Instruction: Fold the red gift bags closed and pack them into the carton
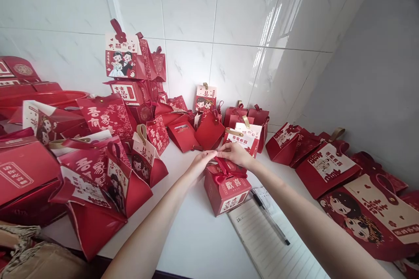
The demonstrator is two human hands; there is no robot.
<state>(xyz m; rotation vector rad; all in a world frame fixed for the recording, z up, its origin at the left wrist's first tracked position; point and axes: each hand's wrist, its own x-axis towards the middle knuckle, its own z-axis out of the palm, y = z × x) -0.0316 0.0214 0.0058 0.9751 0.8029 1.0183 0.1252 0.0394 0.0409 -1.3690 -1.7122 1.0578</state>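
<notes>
A small red gift box [225,192] with a red ribbon bow on top stands on the white table [193,235] in front of me. Both my hands reach over its far top edge. My left hand [202,159] has its fingers pinched together at the box's rear edge, and my right hand [236,153] is curled beside it, fingertips meeting the left hand's. What the fingers pinch is too small to make out, possibly the ribbon or a flap.
Red wedding candy boxes and bags crowd the table: a tall pile at the left [108,157], a stack against the tiled wall [131,65], more at the right [330,165]. A lined notepad [262,244] with a pen [270,217] lies beside the box.
</notes>
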